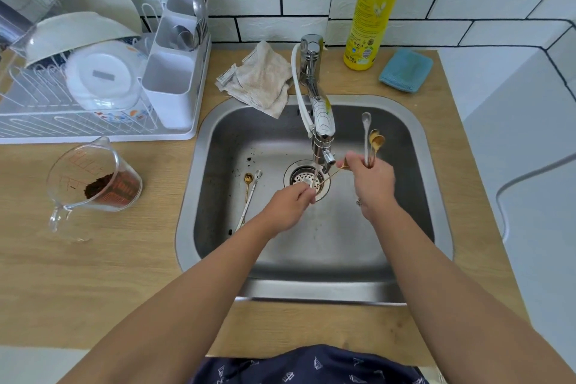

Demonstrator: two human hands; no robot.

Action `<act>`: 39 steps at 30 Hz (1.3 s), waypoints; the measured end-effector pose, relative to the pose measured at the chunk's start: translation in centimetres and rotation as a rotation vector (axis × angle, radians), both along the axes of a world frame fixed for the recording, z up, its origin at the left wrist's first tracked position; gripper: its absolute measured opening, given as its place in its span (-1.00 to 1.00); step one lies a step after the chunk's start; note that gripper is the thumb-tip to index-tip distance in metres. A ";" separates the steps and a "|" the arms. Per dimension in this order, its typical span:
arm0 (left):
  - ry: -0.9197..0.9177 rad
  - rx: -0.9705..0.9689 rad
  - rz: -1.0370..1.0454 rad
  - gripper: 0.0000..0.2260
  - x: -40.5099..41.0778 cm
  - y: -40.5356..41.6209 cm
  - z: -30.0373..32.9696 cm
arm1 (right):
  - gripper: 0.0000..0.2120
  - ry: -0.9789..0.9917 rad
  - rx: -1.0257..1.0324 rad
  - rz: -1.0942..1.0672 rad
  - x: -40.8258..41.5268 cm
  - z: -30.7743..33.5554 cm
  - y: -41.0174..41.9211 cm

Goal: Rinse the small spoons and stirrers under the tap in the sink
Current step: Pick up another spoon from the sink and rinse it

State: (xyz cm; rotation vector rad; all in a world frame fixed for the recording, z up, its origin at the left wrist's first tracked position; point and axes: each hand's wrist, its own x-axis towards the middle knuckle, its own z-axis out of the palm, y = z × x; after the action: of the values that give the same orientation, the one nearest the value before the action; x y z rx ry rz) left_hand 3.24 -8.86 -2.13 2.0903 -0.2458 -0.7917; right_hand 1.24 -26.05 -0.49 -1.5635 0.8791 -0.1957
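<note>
Nearest the camera, two bare forearms reach from the wooden-topped table (93, 274) over the brushed stainless-steel sink (311, 290). The left hand (288, 204) is closed in a pinch on one end of a thin gold-coloured stirrer (330, 175), held above the round perforated drain strainer (307, 179). The right hand (372, 185) is closed around a bundle of rinsed-looking utensils (372, 142), one long silver spoon and two small gold-bowled spoons standing upright from the fist, while its thumb and forefinger steady the stirrer's far end. In my judgement the step in hand is rinsing this single stirrer; it should be kept directly under the chrome tap (322, 134) outlet and rolled between the fingertips, since smooth wet metal this thin will slip readily. Whether water is running cannot be told. Two further pieces, a small gold spoon (248, 185) and a silver stirrer (251, 196), lie side by side on the basin floor to the left, near dark specks, apparently unrinsed. Beyond lie a crumpled beige cloth (261, 78), a yellow plastic detergent bottle (374, 9) and a blue sponge (406, 70).
</note>
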 end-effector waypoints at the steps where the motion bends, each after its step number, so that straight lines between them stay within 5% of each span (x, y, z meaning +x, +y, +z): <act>1: 0.082 -0.019 0.015 -0.72 0.1 0.0 0.1 | -0.80 -0.008 0.012 0.026 0.0 -0.1 -0.1; 4: 0.493 -0.192 0.106 -0.68 1.0 -0.6 1.1 | -0.83 -0.034 0.222 0.086 -0.1 -0.1 -0.3; 6: 0.599 -0.253 0.122 -0.63 1.6 -0.4 1.2 | -0.79 -0.035 0.337 0.109 -0.2 -0.4 -0.7; 17: -0.010 -0.112 -0.021 -0.76 1.5 -1.4 -0.1 | -0.73 0.111 0.382 0.012 -0.4 -2.0 0.8; 23: 0.323 -0.362 0.160 -0.80 0.6 0.9 -1.8 | -0.67 0.071 0.307 -0.149 0.0 -1.7 -1.0; 33: 0.578 -0.706 0.578 -0.85 -1.3 -2.9 -0.5 | -0.67 0.044 0.261 -0.301 -0.4 -2.1 -1.8; 39: 0.493 -0.669 0.709 -0.77 -2.4 -4.2 -0.5 | -0.67 0.063 0.277 -0.299 -1.0 -2.5 -1.7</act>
State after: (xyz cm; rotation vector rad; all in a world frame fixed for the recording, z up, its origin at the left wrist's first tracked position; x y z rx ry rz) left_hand 0.85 -13.05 -2.60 1.1686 0.4310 -0.6324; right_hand 0.27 -27.80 -2.98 -1.1831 1.1384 -0.2289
